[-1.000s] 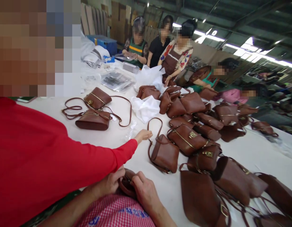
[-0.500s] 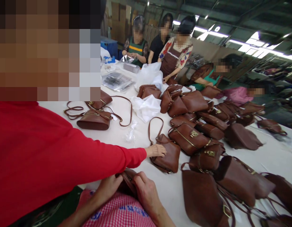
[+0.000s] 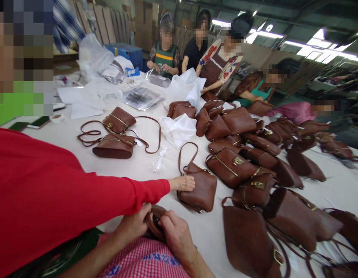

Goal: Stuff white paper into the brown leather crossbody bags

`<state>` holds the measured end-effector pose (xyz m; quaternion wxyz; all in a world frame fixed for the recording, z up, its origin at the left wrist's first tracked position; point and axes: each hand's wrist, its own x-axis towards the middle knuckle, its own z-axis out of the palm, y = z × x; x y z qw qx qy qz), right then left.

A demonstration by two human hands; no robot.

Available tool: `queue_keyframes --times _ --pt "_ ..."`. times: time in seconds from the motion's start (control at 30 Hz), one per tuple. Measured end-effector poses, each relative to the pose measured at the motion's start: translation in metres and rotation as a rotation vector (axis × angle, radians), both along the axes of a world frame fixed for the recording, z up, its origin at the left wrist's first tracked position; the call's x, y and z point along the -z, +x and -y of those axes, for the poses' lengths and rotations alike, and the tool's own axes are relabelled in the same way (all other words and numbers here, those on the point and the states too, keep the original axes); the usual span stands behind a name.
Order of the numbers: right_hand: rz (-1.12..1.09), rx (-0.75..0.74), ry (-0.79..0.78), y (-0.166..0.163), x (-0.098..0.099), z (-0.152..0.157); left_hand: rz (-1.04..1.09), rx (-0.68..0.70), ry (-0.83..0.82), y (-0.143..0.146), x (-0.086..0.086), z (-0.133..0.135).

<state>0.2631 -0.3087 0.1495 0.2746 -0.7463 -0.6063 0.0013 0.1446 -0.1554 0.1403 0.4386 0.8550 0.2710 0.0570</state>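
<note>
Close to my body, at the table's near edge, I hold a brown leather handbag (image 3: pixel 156 227) between both hands. My left hand (image 3: pixel 135 222) grips its left side, fingers closed and partly under a red sleeve. On the opposite side my right hand (image 3: pixel 179 235) has its fingers curled onto the bag's rim. The lower part of the bag is hidden by my hands and the checked apron (image 3: pixel 150 258). Just beyond, a co-worker's hand (image 3: pixel 184 183) rests on another brown handbag (image 3: pixel 203 189) lying on the table, its strap looped behind it.
The co-worker's red sleeve (image 3: pixel 109 193) crosses in front of me from the left. Many brown handbags (image 3: pixel 242 235) are heaped along the right. Two more bags (image 3: pixel 113 146) lie at the left, near white wrapping (image 3: pixel 179 129). Several people stand along the far side of the white table (image 3: pixel 144 173).
The co-worker in red has leaned back left, uncovering the table's far left side. That hand and the bag under it shifted slightly left. The bag in my hands has its rim opened wider.
</note>
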Motion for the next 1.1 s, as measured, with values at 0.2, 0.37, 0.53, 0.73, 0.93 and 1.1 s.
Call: queue_keyframes --times 0.2,0.37,0.53,0.73,0.93,1.1 --pt "0.039 -0.103 -0.032 0.008 -0.001 -0.004 -0.077 -0.007 -0.020 0.005 -0.021 0.013" --pt "0.096 -0.341 -0.161 0.026 -0.024 -0.014 -0.091 0.042 -0.185 -0.003 -0.031 0.010" --pt "0.160 -0.527 -0.151 0.039 -0.036 -0.024 -0.065 -0.096 -0.214 -0.002 -0.021 0.019" --pt "0.136 -0.538 -0.109 0.038 -0.026 -0.049 0.019 -0.079 -0.362 -0.007 -0.028 0.007" --pt "0.063 -0.556 -0.093 0.031 -0.018 -0.034 0.175 -0.091 -0.547 -0.018 -0.018 0.006" --pt "-0.092 -0.446 -0.112 0.030 -0.004 -0.044 0.154 -0.162 -0.465 -0.005 0.004 0.011"
